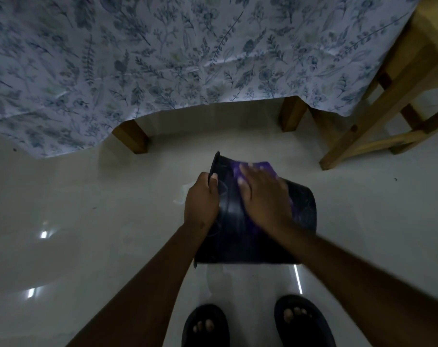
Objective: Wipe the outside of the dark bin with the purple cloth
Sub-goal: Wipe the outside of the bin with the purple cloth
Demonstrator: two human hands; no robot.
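The dark bin (240,236) lies tipped on its side over the pale floor, rim to the left and base to the right. My left hand (201,201) grips its rim, thumb over the edge. The purple cloth (260,165) is spread on the bin's upper side. My right hand (264,196) lies flat on the cloth, fingers together, pressing it against the bin. Most of the cloth is hidden under that hand.
A table with a blue floral cloth (162,58) hangs over the far side, its wooden legs (131,136) close behind the bin. A wooden stool (378,116) stands at the right. My feet in dark sandals (205,326) are just below the bin.
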